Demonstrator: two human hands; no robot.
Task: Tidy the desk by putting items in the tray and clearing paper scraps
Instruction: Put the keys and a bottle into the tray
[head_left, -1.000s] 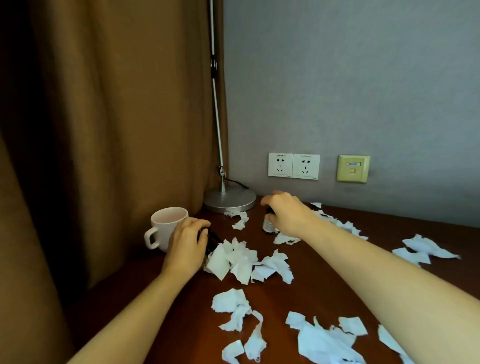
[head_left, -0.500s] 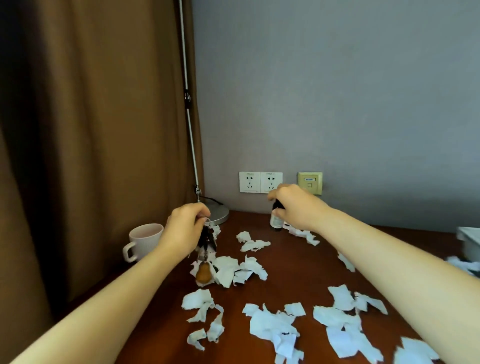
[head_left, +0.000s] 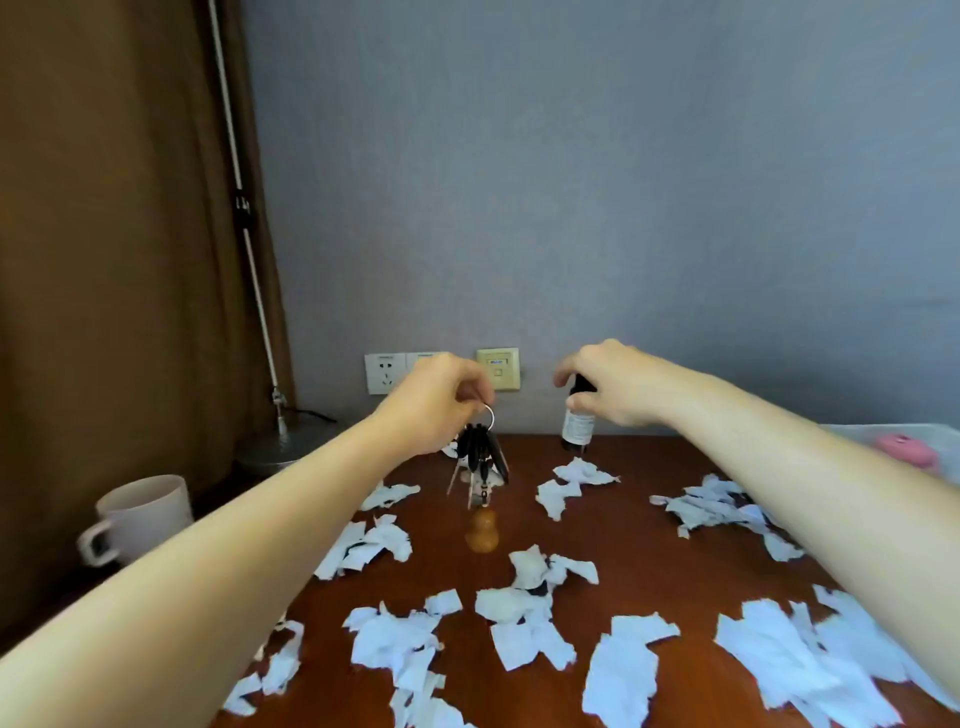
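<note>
My left hand pinches the ring of a bunch of keys, which hangs above the desk with a small brown gourd charm dangling at its bottom. My right hand grips the top of a small dark bottle with a white label, held in the air near the back wall. White paper scraps lie scattered over the dark wooden desk. A pale tray shows at the far right edge, with a pink object in it.
A white mug stands at the desk's left edge beside the brown curtain. A lamp base with a thin pole sits at the back left. Wall sockets are behind my left hand.
Both hands have lifted their items off the desk and moved right. The keys were picked up near the mug. The view has swung right, bringing the tray into sight.
</note>
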